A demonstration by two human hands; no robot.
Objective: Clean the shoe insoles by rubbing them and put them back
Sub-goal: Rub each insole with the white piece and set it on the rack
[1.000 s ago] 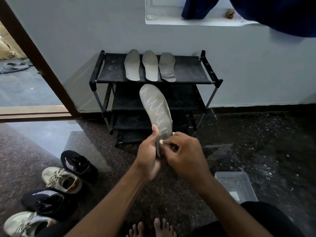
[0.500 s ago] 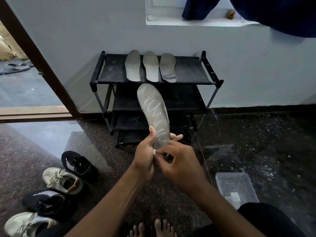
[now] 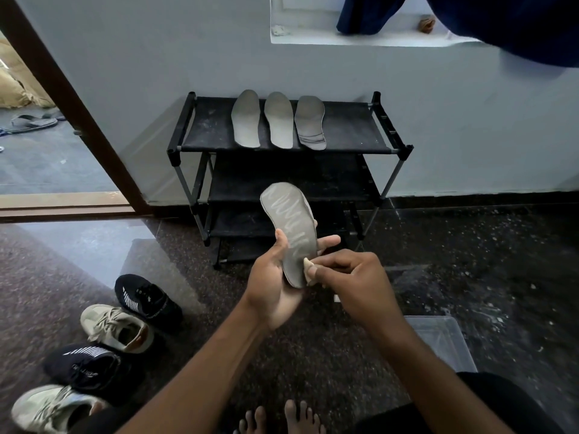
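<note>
My left hand (image 3: 275,283) grips the heel end of a grey insole (image 3: 289,227) that points up and away, its face streaked with a white zigzag. My right hand (image 3: 351,280) pinches a small pale rubbing piece (image 3: 308,268) against the insole's lower right edge. Three more grey insoles (image 3: 278,119) lie side by side on the top shelf of a black shoe rack (image 3: 351,133). Two black shoes (image 3: 147,297) and two beige shoes (image 3: 117,328) stand on the floor at lower left.
A clear plastic box (image 3: 445,343) sits on the dark floor by my right forearm. An open doorway (image 3: 40,145) with a wooden frame is at left. My bare toes (image 3: 282,418) show at the bottom edge. Dark cloth (image 3: 517,23) hangs at top right.
Both hands and the insole have dropped lower, away from the rack's top shelf. My right hand has slid to the insole's lower right edge, and the pale piece now shows.
</note>
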